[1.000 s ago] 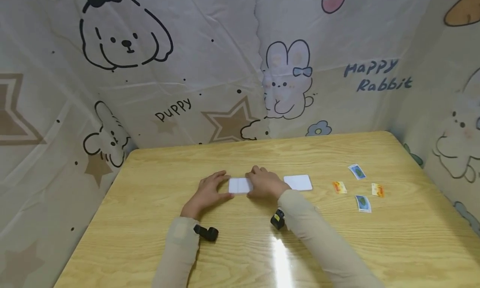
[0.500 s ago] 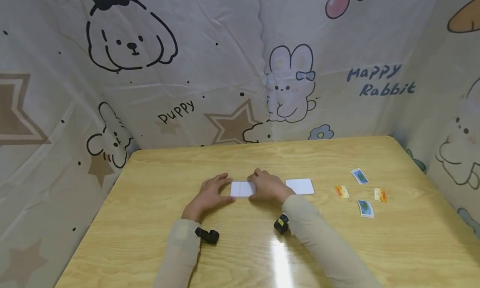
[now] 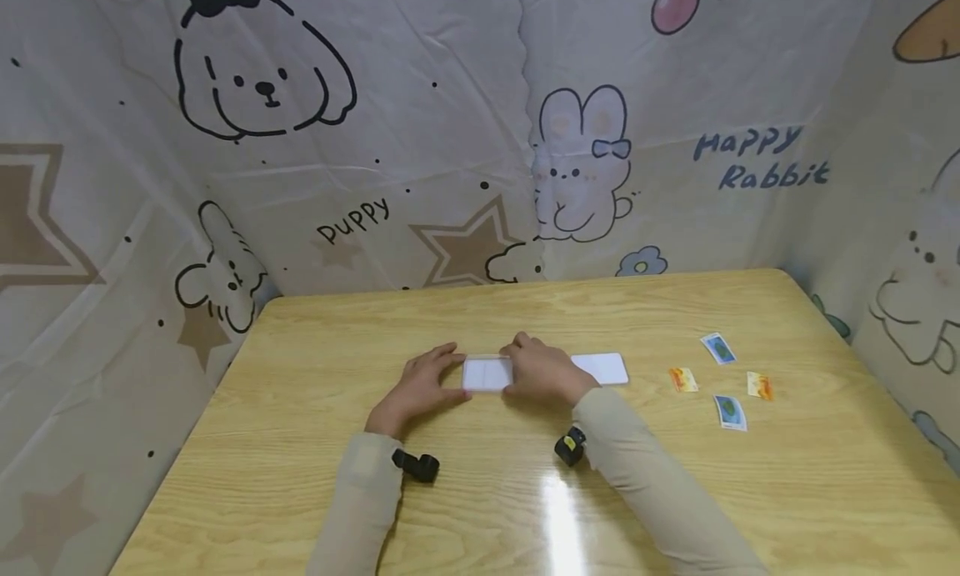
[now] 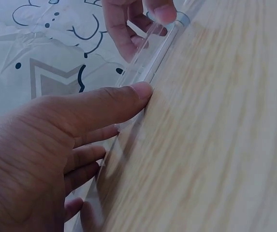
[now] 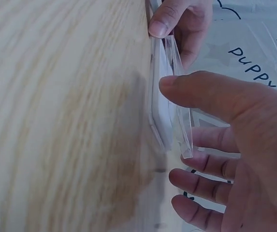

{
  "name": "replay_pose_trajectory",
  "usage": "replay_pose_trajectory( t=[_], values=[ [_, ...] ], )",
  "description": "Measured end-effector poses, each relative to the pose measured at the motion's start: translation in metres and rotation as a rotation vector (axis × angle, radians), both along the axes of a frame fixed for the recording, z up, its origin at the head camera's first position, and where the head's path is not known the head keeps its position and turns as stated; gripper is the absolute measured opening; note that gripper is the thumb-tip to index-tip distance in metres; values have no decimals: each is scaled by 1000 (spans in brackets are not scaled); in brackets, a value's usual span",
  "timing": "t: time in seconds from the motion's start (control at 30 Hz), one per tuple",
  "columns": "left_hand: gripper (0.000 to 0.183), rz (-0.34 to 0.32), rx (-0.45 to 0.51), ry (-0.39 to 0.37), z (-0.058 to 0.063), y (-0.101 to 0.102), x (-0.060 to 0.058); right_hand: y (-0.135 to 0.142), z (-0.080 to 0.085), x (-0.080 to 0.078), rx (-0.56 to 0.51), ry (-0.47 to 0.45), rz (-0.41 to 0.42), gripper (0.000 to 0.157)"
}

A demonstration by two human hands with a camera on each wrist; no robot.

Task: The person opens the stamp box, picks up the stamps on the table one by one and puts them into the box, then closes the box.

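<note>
Clear lid (image 5: 184, 136) was pinched at one end by fingers of the right hand (image 3: 546, 373), left hand (image 3: 420, 393) gripping the opposite end; it sat tilted above a white slab (image 5: 161, 110) on the bench (image 3: 480, 509). Uneven pressing, I judged, could seat it crooked.

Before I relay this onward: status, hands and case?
Left hand gripping white case, left end; right hand holding clear lid. Lid tilted, right end raised. No obstruction seen.

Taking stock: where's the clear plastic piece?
Right wrist view: the clear piece is right of centre, beside the white slab, between the left hand and right hand.
</note>
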State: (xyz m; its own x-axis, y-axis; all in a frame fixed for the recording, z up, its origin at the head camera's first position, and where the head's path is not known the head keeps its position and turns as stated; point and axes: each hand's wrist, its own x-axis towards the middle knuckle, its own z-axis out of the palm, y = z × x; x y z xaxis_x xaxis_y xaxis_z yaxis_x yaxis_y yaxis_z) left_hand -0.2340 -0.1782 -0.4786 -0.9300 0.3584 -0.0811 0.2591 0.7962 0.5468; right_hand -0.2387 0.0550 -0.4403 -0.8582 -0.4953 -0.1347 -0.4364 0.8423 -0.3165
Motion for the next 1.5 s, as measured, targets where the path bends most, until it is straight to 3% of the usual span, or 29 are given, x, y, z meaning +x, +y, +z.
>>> replay_pose_trajectory(
  t=[0.37,0.67,0.93,1.23,1.5],
  values=[
    [63,-19,-4,14,1,-3,-1,2,10,15,-7,2,33,70],
    [64,-4,-8,-28,5,-6,1,2,18,37,68,12,93,68],
    [63,-17,-11,-2,5,-4,0,4,18,56,119,31,110,67],
    [65,15,0,-33,5,0,3,3,17,76,140,61,181,66],
    [65,18,1,-60,5,-1,2,4,9,84,157,96,234,60]
  ],
)
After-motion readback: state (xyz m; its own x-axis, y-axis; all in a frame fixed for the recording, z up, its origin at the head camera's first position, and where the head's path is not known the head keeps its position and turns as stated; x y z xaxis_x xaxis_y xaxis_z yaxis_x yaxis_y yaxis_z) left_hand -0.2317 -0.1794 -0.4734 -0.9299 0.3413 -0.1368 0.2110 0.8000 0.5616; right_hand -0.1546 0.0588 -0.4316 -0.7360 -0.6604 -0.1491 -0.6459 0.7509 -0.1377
